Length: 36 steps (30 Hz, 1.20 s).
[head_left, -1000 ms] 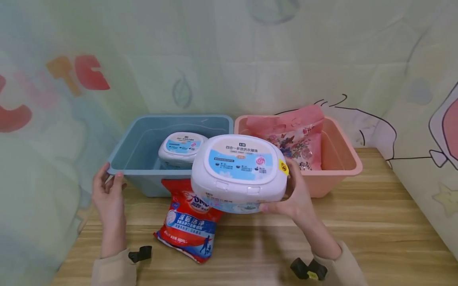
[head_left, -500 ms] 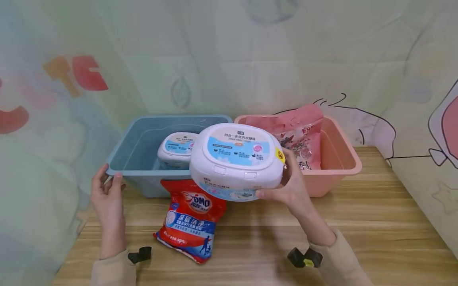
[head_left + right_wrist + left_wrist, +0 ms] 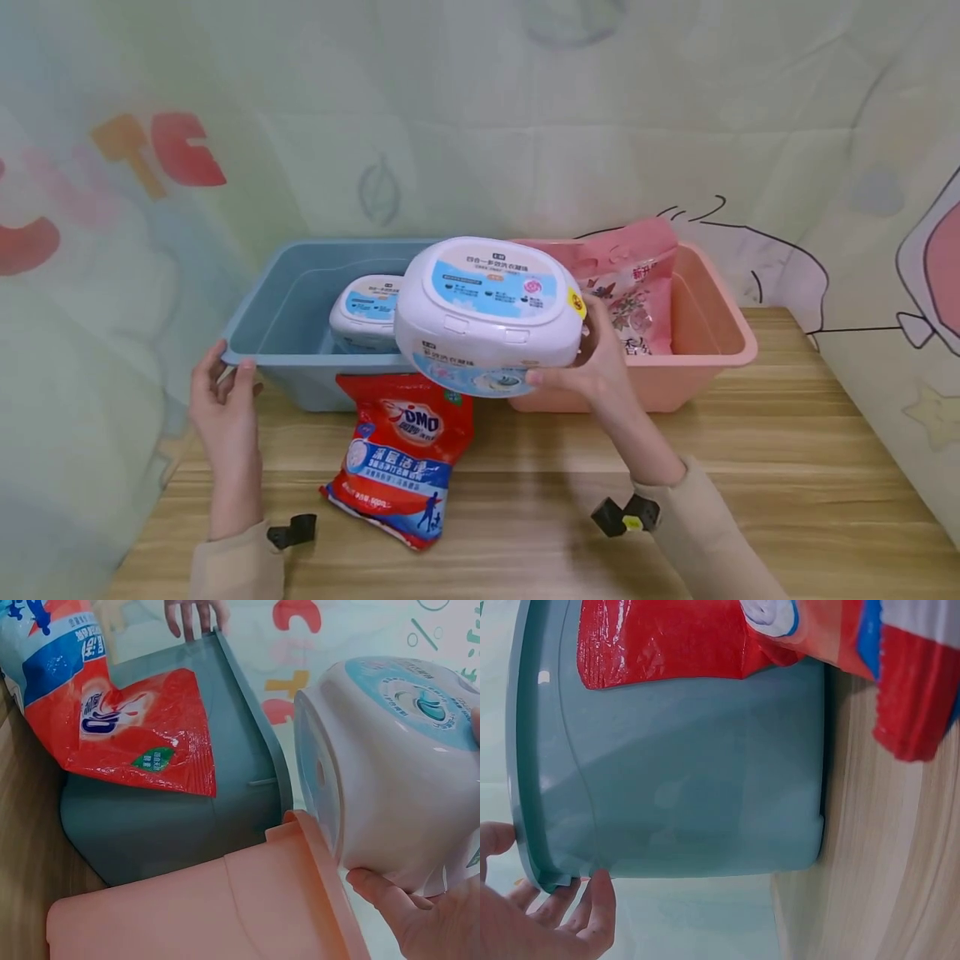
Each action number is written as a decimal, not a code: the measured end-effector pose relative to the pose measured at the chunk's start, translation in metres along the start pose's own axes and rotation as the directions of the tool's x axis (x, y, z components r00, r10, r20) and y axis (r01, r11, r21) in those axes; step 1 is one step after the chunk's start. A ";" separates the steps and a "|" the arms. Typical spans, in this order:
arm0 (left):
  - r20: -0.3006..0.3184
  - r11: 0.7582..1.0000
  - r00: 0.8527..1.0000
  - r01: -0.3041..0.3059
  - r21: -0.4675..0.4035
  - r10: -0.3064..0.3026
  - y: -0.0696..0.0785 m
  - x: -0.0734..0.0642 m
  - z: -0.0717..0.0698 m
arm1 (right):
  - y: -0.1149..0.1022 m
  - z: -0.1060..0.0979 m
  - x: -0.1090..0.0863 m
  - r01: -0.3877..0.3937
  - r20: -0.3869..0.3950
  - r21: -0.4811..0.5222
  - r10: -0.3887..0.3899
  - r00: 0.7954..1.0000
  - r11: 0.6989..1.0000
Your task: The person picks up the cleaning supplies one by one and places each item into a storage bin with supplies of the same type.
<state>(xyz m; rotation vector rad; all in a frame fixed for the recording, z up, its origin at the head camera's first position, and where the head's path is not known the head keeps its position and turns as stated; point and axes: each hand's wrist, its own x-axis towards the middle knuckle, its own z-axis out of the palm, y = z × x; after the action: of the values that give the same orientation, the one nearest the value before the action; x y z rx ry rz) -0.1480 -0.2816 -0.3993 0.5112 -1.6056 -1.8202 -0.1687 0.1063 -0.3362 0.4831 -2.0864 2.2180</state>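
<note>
My right hand [image 3: 600, 367] grips the right end of a large white tub of laundry pods [image 3: 487, 321], its thumb along the lower front. The tub is tilted in the air over the front rims of the two bins and hides part of both. My left hand [image 3: 225, 408] holds the front left corner of the blue bin [image 3: 281, 362], thumb and fingers around the rim, as the left wrist view shows up close. A smaller white tub of laundry pods [image 3: 363, 312] sits inside the blue bin, partly covered by the larger one.
A red and blue bag of laundry powder [image 3: 401, 458] leans against the blue bin's front. To the right stands a pink bin [image 3: 705, 362] with a pink flowered bag [image 3: 641, 283] in it. The wooden table [image 3: 787, 467] meets a printed cloth backdrop [image 3: 480, 150].
My right hand has raised the large tub up and slightly left, farther over the bins' rims, showing more of the laundry powder bag. My left hand stays at the blue bin's corner.
</note>
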 end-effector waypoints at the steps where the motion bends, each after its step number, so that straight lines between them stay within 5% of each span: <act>1: -0.001 1.000 1.000 0.001 -0.002 -0.001 0.000 0.000 0.000 | 0.001 0.000 0.002 0.000 -0.003 -0.002 0.000 1.000 1.000; 25: -0.005 1.000 1.000 0.014 0.004 -0.014 0.000 -0.001 0.007 | -0.002 0.001 0.036 0.001 -0.014 -0.024 -0.001 1.000 1.000; 36: -0.021 1.000 1.000 0.009 0.004 -0.009 -0.001 -0.001 0.002 | -0.009 0.014 0.059 0.065 0.030 -0.031 -0.064 0.998 0.997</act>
<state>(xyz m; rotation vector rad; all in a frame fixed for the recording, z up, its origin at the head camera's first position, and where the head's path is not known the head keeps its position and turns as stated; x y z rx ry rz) -0.1489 -0.2800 -0.4001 0.5386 -1.5952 -1.8127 -0.2193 0.0837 -0.3113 0.5746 -2.0856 2.1522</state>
